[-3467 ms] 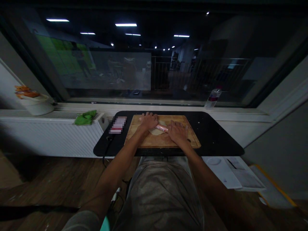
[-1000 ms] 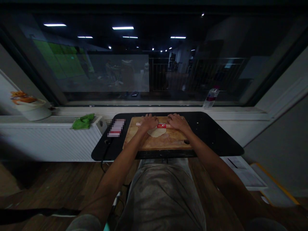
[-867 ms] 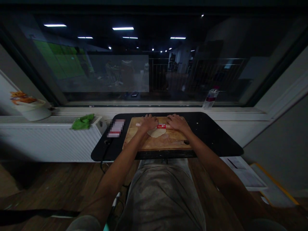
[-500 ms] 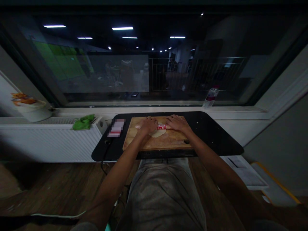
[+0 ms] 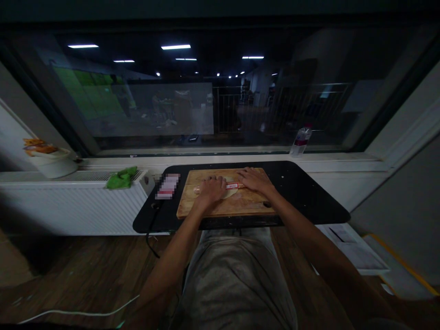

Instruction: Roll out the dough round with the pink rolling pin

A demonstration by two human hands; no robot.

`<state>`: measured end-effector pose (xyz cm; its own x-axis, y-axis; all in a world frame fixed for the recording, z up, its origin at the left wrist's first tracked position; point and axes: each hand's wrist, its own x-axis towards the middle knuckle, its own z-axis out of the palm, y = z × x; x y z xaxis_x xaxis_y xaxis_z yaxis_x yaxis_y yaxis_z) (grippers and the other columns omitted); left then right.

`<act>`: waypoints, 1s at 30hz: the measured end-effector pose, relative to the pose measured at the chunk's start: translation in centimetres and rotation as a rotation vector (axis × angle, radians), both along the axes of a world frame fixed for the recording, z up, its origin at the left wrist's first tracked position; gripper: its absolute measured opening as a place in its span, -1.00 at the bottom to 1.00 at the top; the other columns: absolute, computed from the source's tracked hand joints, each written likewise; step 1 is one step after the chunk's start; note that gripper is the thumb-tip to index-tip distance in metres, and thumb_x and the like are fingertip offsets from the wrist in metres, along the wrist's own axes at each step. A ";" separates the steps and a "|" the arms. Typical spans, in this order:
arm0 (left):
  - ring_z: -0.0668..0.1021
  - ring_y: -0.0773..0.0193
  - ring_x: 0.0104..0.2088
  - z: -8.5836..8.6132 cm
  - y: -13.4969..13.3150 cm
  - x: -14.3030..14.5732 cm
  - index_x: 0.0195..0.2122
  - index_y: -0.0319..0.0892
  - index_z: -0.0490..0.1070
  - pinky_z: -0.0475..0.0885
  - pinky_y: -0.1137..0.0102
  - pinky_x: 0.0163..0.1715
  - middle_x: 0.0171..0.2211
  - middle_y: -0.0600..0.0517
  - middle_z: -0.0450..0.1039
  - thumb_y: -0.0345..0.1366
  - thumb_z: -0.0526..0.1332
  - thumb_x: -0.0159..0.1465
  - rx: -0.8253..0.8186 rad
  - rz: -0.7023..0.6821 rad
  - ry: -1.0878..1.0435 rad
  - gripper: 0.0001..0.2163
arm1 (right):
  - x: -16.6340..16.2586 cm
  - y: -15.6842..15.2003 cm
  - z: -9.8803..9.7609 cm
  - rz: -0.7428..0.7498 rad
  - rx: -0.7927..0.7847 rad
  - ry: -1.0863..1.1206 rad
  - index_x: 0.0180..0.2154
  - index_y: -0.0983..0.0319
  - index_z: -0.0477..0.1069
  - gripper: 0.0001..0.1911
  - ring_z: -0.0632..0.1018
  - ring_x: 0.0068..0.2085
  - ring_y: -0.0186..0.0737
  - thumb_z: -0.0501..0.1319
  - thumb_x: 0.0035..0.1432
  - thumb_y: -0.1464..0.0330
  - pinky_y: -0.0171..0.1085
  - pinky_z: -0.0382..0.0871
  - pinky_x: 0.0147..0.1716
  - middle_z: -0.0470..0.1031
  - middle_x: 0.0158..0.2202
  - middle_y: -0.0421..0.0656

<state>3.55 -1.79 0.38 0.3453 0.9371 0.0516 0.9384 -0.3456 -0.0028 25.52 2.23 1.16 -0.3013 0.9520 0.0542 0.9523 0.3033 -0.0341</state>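
A slim rolling pin [image 5: 232, 186] with a red and white label lies crosswise on a wooden cutting board [image 5: 187, 204]. Beneath it a thin, pale piece of dough [image 5: 229, 193] shows in part. My left hand [image 5: 212, 189] rests palm down over the pin left of the label, fingers stretched forward past it. Over the pin's right part lies my right hand [image 5: 254, 178], palm down, its fingers spread out towards the far edge of the board. Neither hand is wrapped round the pin. My palms hide much of it, and its left end shows beside my left hand.
The board sits on a small black table [image 5: 309, 201] below a window. A blurred-out flat item [image 5: 167, 186] lies on the left. A green cloth [image 5: 122, 178] and white tub [image 5: 55, 162] are on the radiator [image 5: 96, 201]. A water bottle [image 5: 301, 140] stands on the sill.
The rolling pin has come nearer to me over the dough and turned a little. My left hand has shifted back with it. The whole view has tilted slightly.
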 end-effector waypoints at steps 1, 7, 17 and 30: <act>0.57 -0.26 0.28 -0.1 0.0 -0.1 0.35 -0.21 0.48 0.52 -0.10 0.20 0.28 -0.36 0.54 -0.23 -0.10 0.65 0.001 -0.021 0.002 -0.54 | 0.0 -0.1 -0.1 0.007 0.007 0.001 0.49 0.11 0.44 -0.45 0.46 0.46 0.01 -0.01 0.66 0.24 -0.03 0.21 0.47 0.47 0.50 -0.02; 0.55 -0.20 0.29 -0.7 0.4 -0.8 0.38 -0.14 0.45 0.46 -0.06 0.28 0.28 -0.30 0.54 -0.19 -0.04 0.66 -0.005 -0.084 0.000 -0.58 | -0.2 -1.1 -0.6 0.035 0.107 0.007 0.35 0.14 0.58 -0.50 0.48 0.46 -0.01 0.00 0.64 0.32 -0.07 0.24 0.46 0.54 0.45 -0.03; 0.53 -0.14 0.32 -0.5 1.6 -1.1 0.39 0.03 0.49 0.42 -0.02 0.33 0.39 -0.08 0.55 -0.11 -0.12 0.69 -0.001 -0.055 -0.083 -0.53 | -0.9 -2.8 -0.6 -0.112 0.185 0.002 0.08 0.27 0.74 -0.39 0.73 0.13 0.11 -0.08 0.67 0.20 -0.11 0.47 0.18 0.76 0.10 0.12; 0.58 0.00 0.30 -0.6 3.2 -0.5 0.35 -0.01 0.55 0.42 0.13 0.37 0.35 -0.05 0.61 -0.12 -0.14 0.70 -0.010 -0.186 -0.113 -0.50 | -1.2 -3.6 0.3 -0.213 0.199 0.027 0.07 0.23 0.77 -0.42 0.76 0.10 0.12 -0.03 0.65 0.19 -0.11 0.49 0.15 0.78 0.07 0.12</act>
